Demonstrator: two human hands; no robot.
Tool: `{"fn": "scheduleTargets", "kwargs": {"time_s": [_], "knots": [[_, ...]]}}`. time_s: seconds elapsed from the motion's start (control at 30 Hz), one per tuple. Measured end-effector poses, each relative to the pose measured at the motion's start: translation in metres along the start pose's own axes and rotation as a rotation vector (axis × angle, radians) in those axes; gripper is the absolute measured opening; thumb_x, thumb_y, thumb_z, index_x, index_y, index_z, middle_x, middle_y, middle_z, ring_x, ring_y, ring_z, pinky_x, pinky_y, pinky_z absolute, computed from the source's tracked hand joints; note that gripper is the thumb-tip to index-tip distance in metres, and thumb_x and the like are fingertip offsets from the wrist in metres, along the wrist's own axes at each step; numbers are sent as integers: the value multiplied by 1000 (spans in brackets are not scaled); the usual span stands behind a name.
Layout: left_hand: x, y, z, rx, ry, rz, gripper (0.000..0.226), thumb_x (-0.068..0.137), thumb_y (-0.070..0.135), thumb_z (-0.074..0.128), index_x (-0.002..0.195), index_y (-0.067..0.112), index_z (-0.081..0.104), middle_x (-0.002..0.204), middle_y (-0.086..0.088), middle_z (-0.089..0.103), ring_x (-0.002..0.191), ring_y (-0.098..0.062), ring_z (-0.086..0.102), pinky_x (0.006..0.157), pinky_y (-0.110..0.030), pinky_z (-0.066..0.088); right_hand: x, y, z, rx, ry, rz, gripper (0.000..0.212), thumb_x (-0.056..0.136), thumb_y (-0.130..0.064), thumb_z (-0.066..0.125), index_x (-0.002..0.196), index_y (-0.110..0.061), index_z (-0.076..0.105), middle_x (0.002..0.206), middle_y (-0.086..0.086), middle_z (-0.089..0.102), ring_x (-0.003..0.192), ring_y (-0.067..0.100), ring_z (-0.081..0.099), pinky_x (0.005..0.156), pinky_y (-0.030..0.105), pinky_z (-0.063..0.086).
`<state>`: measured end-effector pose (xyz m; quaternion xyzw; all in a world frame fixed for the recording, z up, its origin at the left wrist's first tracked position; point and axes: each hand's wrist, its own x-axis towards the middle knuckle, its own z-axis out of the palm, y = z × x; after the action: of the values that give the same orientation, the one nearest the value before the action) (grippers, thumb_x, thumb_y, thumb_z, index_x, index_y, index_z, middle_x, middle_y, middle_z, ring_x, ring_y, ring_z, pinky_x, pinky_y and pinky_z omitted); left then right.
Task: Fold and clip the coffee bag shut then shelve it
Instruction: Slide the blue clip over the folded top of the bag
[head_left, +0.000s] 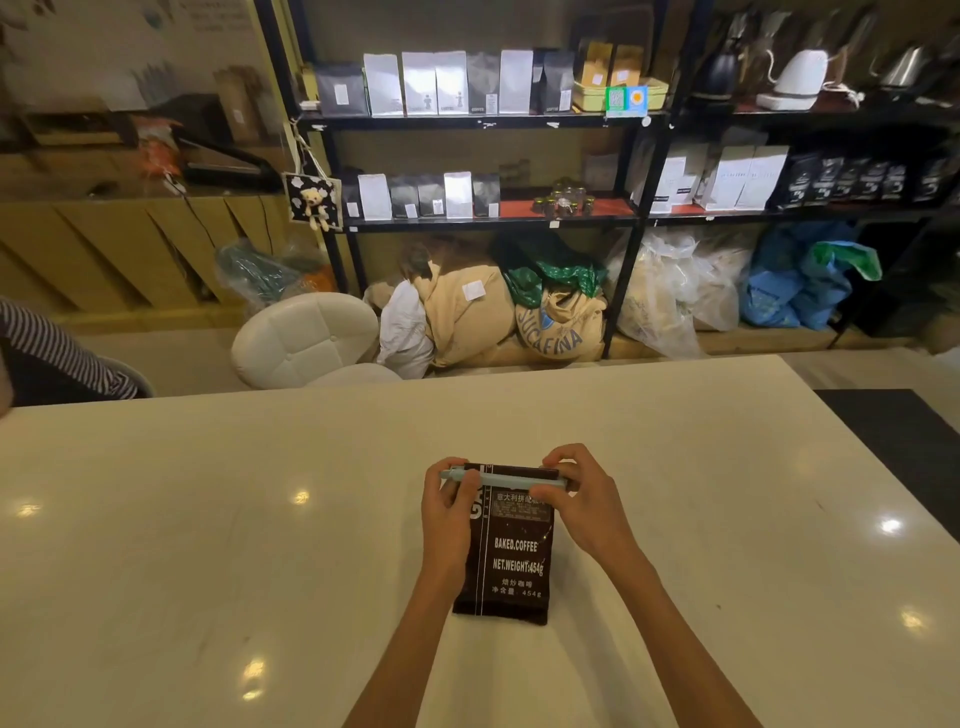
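A dark brown coffee bag (511, 566) with white print lies flat on the cream table (208, 545), its top end pointing away from me. A long pale blue clip (506, 479) runs across the bag's folded top. My left hand (449, 512) grips the clip's left end and the bag's left edge. My right hand (584, 501) pinches the clip's right end with thumb and fingers. Beyond the table stands a black metal shelf (478, 122) lined with other coffee bags.
A white padded stool (306, 338) sits past the table's far edge. Burlap sacks (519, 317) and plastic bags fill the shelf's floor level. A person's striped sleeve (57, 348) shows at the left. Kettles (795, 78) stand on the upper right shelf.
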<state>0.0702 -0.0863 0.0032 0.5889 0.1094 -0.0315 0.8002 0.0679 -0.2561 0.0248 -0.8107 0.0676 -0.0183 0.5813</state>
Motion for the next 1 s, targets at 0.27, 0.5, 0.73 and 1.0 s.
{"fn": "scheduleTargets", "kwargs": {"time_s": [0.27, 0.5, 0.73, 1.0], "knots": [[4, 1, 2, -18, 56, -26, 20, 94, 16, 60, 112, 11, 53, 102, -17, 71, 83, -31, 73, 64, -39, 62, -11, 12, 25, 517, -1, 222, 32, 83, -22, 73, 113, -23, 63, 108, 11, 72, 94, 25, 73, 77, 39, 61], [7, 2, -4, -85, -11, -46, 22, 93, 11, 60, 113, 8, 51, 103, -17, 68, 78, -24, 73, 63, -36, 62, -10, 4, 40, 526, 99, 289, 32, 79, -22, 77, 104, -12, 60, 97, 15, 73, 80, 24, 75, 64, 31, 61], [13, 0, -7, -259, -153, -31, 21, 93, 12, 55, 113, 4, 56, 122, -19, 66, 102, -36, 67, 81, -45, 60, -8, 1, 41, 536, 89, 284, 35, 79, -21, 77, 106, -9, 59, 95, 15, 73, 74, 20, 75, 58, 27, 59], [12, -2, -2, -182, -28, -36, 11, 96, 10, 54, 101, 9, 64, 105, -16, 73, 92, -34, 70, 74, -44, 61, -5, 4, 42, 532, 107, 293, 34, 79, -21, 78, 105, -10, 58, 95, 15, 73, 77, 23, 75, 59, 29, 60]]}}
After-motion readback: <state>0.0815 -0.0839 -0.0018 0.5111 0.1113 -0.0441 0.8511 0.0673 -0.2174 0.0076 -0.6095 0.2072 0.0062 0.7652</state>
